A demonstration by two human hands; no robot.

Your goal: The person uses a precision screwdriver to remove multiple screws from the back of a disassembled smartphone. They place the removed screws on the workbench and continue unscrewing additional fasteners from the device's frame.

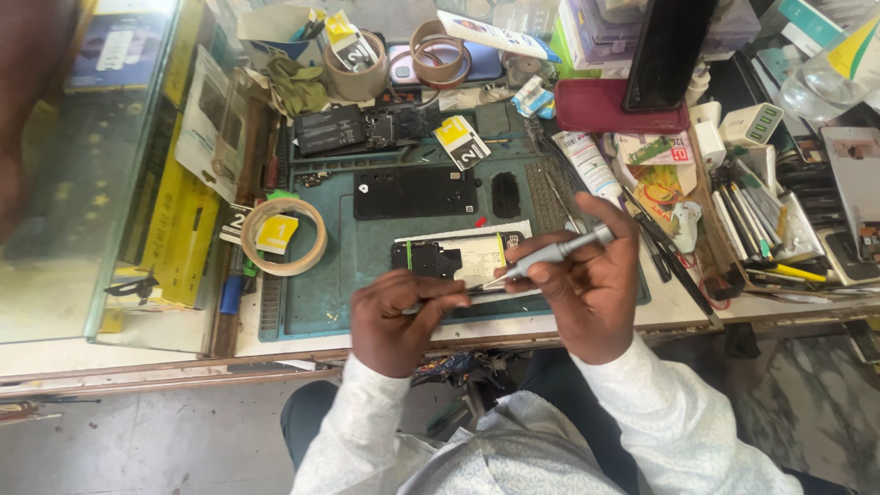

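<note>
Cluttered repair bench w/ a teal work mat (321, 293) on top. Nearest: left hand (396, 316), fingers pinched narrow on a thin metal tool, prob. tweezers, tip not clear. Right hand (587, 280) wraps a grey precision screwdriver (550, 254), tip down at an opened phone (456, 260) lying flat on the mat btwn both hands. Back cover's off, yellow battery still in, so teardown looks partway; internals remain. Beyond it, a black panel (414, 192) lies separate. Left, a tape roll (284, 236). Right, a metal tray (796, 240) holds screwdrivers & picks. Far back, a cup (357, 75) w/ small cards.
</note>
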